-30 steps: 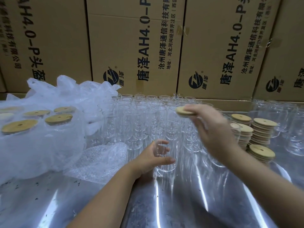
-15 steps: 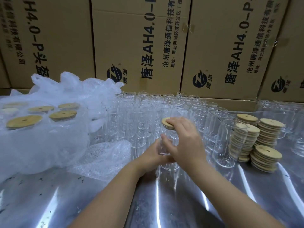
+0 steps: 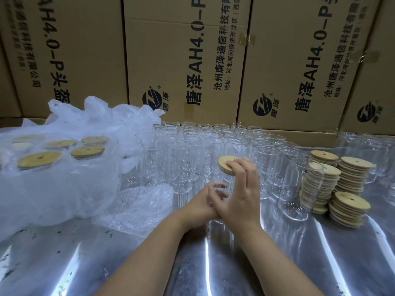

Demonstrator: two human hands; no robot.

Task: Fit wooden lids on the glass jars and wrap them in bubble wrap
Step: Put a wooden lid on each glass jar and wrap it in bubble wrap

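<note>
Flattened now, right hand (image 3: 239, 195) presses lid (image 3: 224, 165); left hand (image 3: 202, 202) grips jar (image 3: 229, 181) on shiny table (image 3: 149, 263) before cartons (image 3: 183, 60).

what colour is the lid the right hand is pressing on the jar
The lid is pale tan, a natural wood colour; the head view shows it best.

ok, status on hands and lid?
Gripping the jar: left hand. Flat right hand presses wooden lid onto its mouth; lid looks slightly tilted. Other jars crowd behind, not blocking.
</note>
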